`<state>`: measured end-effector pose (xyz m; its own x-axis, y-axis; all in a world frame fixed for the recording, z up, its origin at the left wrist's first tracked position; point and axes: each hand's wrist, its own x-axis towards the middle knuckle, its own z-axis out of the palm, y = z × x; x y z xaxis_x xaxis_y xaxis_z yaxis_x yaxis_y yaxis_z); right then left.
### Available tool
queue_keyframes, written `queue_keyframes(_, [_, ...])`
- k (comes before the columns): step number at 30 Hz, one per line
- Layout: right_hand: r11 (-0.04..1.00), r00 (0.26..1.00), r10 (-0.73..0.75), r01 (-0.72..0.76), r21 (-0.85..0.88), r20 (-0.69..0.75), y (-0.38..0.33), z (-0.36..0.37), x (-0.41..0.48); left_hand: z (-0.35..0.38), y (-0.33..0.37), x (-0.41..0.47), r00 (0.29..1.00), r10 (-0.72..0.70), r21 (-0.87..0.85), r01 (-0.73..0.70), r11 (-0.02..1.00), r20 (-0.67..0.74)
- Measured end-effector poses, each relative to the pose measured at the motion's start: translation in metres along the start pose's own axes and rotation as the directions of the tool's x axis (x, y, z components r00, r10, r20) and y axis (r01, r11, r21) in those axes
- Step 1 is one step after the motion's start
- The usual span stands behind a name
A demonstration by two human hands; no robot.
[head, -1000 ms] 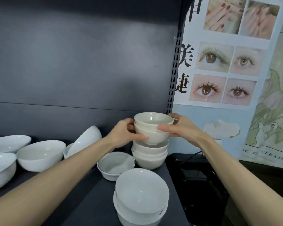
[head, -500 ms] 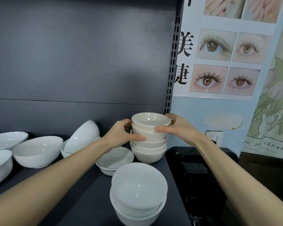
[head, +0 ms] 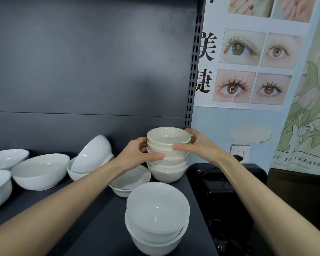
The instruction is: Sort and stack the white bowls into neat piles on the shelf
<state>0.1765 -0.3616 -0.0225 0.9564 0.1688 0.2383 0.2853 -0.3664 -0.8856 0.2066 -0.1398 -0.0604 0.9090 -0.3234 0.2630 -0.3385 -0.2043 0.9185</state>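
A pile of several cream-white small bowls (head: 167, 163) stands at the back right corner of the dark shelf (head: 103, 228). My left hand (head: 137, 156) grips the pile's left side, thumb laid across the front. My right hand (head: 198, 145) grips the upper bowls from the right, thumb on the front below the top rim. A second pile of two white bowls (head: 157, 217) stands near the shelf's front edge. A shallow small bowl (head: 131, 180) sits between the two piles, partly behind my left wrist.
Left of the piles, a tilted white bowl (head: 92, 154) leans in another bowl. Wide white bowls (head: 41, 170) and a flatter dish (head: 6, 158) fill the shelf's left. Right of the shelf edge lies a black appliance (head: 227, 182) below a wall poster (head: 251, 52).
The two top bowls, held above the pile a second ago, have come down onto it. Both hands stay on the pile's sides.
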Motion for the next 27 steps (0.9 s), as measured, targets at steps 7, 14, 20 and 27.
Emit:
queue_keyframes(7, [1.000, 1.000, 0.012, -0.012, -0.029, -0.016, 0.0005, -0.0007, 0.0019, 0.0039, -0.0012, 0.0018, 1.000, -0.011, 0.017, 0.012, 1.000, -0.022])
queue_keyframes(14, [0.998, 1.000, 0.012, -0.013, -0.054, -0.016, 0.0000, -0.0019, 0.0014, 0.0021, 0.0020, 0.0025, 1.000, 0.013, 0.050, -0.013, 0.999, -0.009])
queue_keyframes(20, [0.999, 0.999, 0.035, -0.036, -0.041, -0.036, 0.0020, -0.0024, 0.0020, 0.0003, 0.0030, 0.0041, 1.000, 0.021, 0.069, -0.020, 0.997, -0.004])
queue_keyframes(27, [0.998, 0.998, 0.043, -0.045, -0.049, -0.041, 0.0029, -0.0021, 0.0008, -0.0011, 0.0029, 0.0050, 1.000, 0.021, 0.075, -0.022, 0.997, 0.018])
